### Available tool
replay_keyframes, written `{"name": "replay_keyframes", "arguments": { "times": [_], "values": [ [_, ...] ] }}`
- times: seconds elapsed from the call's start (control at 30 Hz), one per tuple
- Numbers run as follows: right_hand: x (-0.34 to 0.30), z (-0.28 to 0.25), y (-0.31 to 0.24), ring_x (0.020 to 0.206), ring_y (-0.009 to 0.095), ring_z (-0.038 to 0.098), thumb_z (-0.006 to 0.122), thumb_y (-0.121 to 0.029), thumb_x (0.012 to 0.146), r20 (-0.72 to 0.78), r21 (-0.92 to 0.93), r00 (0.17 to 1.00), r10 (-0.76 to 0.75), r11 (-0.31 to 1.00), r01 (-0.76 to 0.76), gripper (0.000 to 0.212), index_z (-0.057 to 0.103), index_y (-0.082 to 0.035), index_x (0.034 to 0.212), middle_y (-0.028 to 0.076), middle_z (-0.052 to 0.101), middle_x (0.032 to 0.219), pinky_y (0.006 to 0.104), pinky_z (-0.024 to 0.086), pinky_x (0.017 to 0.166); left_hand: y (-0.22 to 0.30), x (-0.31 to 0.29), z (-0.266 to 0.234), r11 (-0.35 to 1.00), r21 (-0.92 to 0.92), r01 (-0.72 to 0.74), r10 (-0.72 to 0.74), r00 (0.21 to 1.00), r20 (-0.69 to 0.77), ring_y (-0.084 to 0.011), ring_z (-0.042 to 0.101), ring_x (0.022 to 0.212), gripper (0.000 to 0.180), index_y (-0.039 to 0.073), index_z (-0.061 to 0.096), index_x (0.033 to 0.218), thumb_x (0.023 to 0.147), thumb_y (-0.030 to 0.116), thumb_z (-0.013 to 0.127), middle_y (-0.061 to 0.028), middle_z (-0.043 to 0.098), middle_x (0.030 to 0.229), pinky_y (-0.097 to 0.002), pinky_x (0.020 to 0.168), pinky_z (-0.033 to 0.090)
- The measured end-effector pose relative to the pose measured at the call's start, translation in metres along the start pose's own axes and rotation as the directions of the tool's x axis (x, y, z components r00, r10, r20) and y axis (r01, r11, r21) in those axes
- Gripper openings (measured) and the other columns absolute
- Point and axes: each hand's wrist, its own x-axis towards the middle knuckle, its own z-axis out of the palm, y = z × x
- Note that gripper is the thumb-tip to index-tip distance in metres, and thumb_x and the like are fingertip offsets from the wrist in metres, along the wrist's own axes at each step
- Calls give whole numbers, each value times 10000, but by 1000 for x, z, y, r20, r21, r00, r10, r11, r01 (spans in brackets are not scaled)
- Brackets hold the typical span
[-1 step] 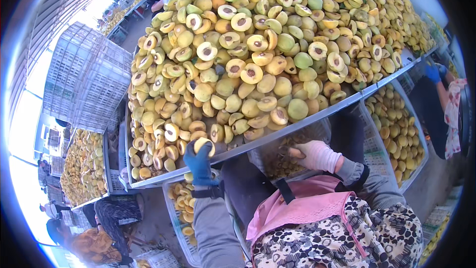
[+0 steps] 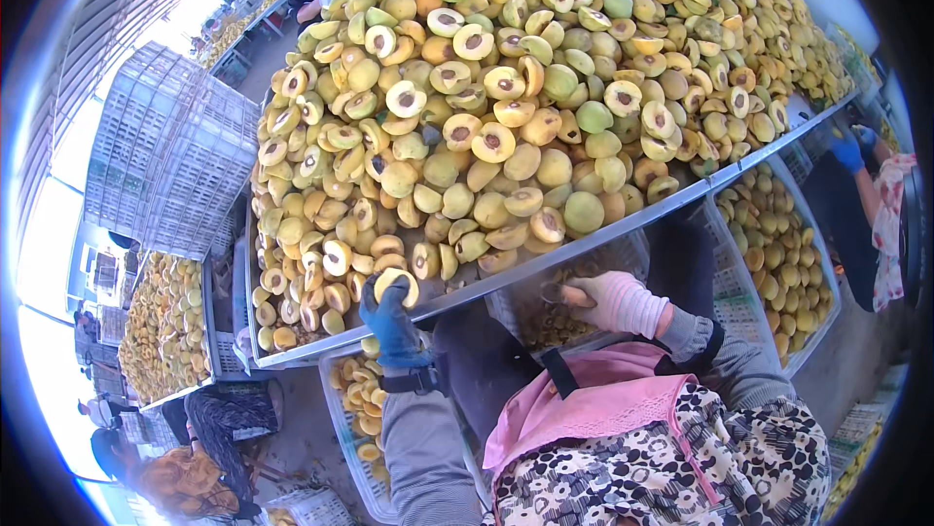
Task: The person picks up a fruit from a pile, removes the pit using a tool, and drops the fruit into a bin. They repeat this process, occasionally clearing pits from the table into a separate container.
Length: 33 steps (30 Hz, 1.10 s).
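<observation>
My left hand [image 2: 391,329], in a blue glove, has its fingers wrapped round a yellow peach half [image 2: 398,286] just over the metal rim [image 2: 550,270] of the sorting table. The pale cut face of the half is turned up. My right hand [image 2: 623,303], in a whitish glove, is closed on a short tool with a wooden handle [image 2: 578,298]; its working end is too small and dark to make out. Below that hand, between my knees, small brown pieces, seemingly pits [image 2: 559,329], lie in a crate. A large heap of peach halves [image 2: 491,144] covers the table.
A crate of peach halves [image 2: 348,443] stands by my left forearm, another full crate [image 2: 835,297] to the right. Stacked plastic crates [image 2: 161,146] rise at the left, beside a second fruit-laden table [image 2: 165,331]. Other people sit at far left, behind the heap and at right.
The peach half in my left hand has tipped slightly and shows more of its cut face. My right hand, with the tool, has shifted a little to the left.
</observation>
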Motion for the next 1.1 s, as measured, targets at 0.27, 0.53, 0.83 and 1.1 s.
{"name": "replay_keyframes", "arguments": {
  "times": [0.27,0.53,0.83,1.1],
  "values": [
    [-13,-44,-64,632,386,632,519,-332,926,-270,36,930,-248,963,267,389,536,-150,1269,173,630,694,481,478,563,50,-86,92,810,71,-582,526,774,352,-303,604,1122,869,76,132,1519,880,130,717,-215,525,1293,-410,915,531],
    [-20,-44,-55,655,363,647,604,-213,812,-233,-77,951,-203,979,190,551,460,-98,1331,135,649,733,468,486,574,60,-108,119,856,177,-486,379,823,423,-261,632,1028,481,-35,380,1352,991,229,556,-194,560,1239,-353,891,527],
    [-12,-30,-44,636,349,636,655,-85,740,-155,-68,981,-119,992,109,521,506,-226,1218,91,612,693,454,480,556,49,-133,137,898,111,-426,401,895,194,-232,633,957,289,-49,504,1230,993,117,506,-167,630,1079,-342,869,520],
    [-19,-12,-48,776,380,659,591,-213,826,-77,107,991,-111,987,118,366,558,-138,1182,163,666,826,448,498,665,82,-138,148,909,-349,230,-185,970,159,-230,633,909,645,-62,581,1096,1050,473,223,-154,644,1006,-355,879,519]
  ]
}}
